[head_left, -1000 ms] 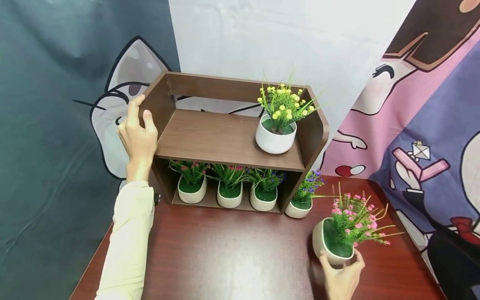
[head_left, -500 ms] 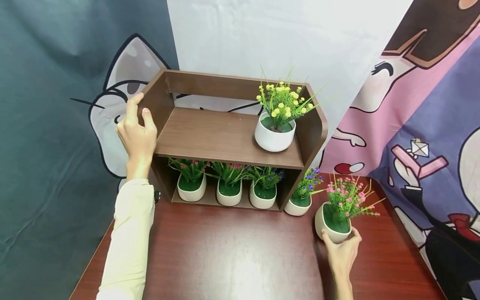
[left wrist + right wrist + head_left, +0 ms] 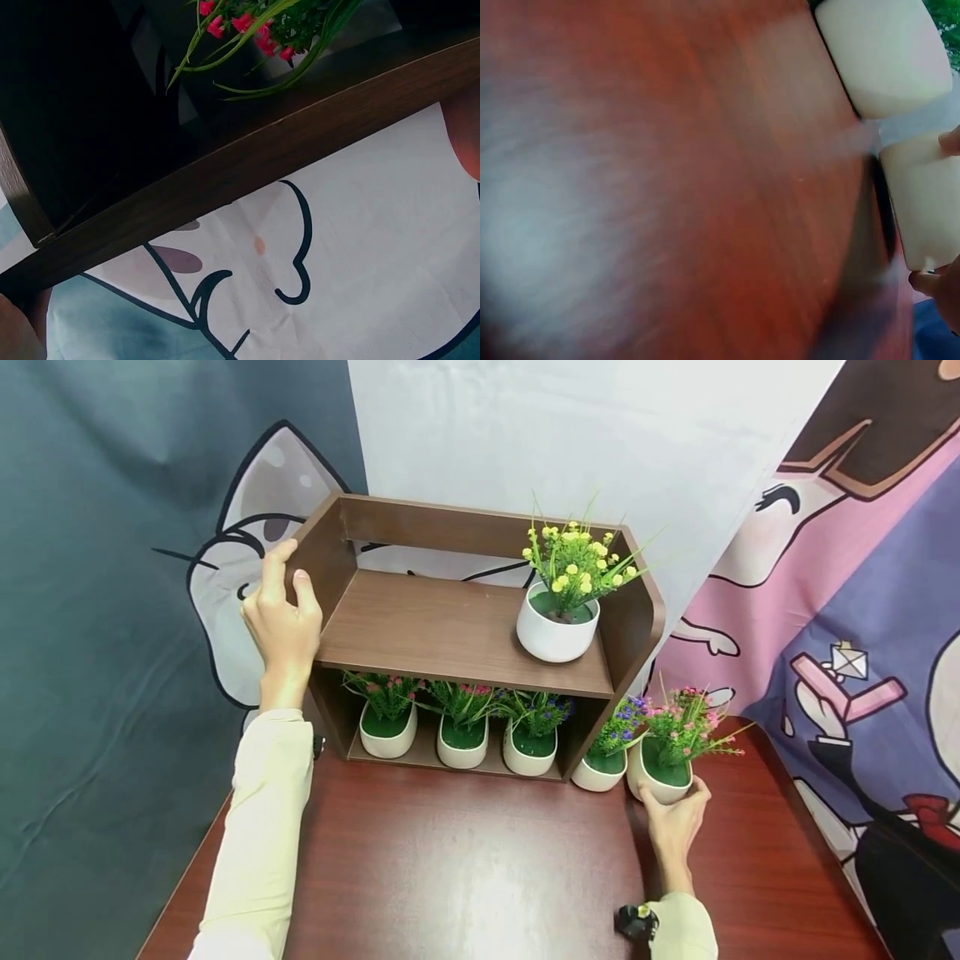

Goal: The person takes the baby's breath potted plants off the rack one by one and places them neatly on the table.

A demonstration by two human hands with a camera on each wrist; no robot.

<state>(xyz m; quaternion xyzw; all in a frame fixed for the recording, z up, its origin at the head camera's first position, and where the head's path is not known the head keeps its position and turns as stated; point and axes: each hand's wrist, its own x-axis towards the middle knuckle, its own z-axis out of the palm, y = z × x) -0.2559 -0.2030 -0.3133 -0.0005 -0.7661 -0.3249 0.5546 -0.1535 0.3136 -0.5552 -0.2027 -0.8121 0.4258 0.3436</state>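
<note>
My right hand (image 3: 675, 818) pinches a cream pot by its near end, thumb on one side and fingers on the other. Pink flowers and long grassy leaves fill this potted plant (image 3: 666, 760), and part of its pot (image 3: 926, 202) shows in the right wrist view. Just left of it stands a cream pot with blue flowers (image 3: 600, 768), beside the shelf. My left hand (image 3: 285, 618) holds the left side panel of the brown two-tier shelf (image 3: 420, 618), thumb on the inner side. In the left wrist view the panel's edge (image 3: 247, 150) runs between thumb and finger.
A white pot with yellow flowers (image 3: 558, 631) stands at the upper tier's right end. Below, the lower tier holds a red-flowered plant (image 3: 388, 739), a pink-flowered one (image 3: 461, 747) and a blue-flowered one (image 3: 530, 752). The red-brown table (image 3: 465, 852) spreads in front; printed cloth (image 3: 105, 610) hangs behind.
My right hand has carried the pink-flowered potted plant away from me, back to the blue-flowered pot beside the shelf. My left hand has stayed on the shelf panel.
</note>
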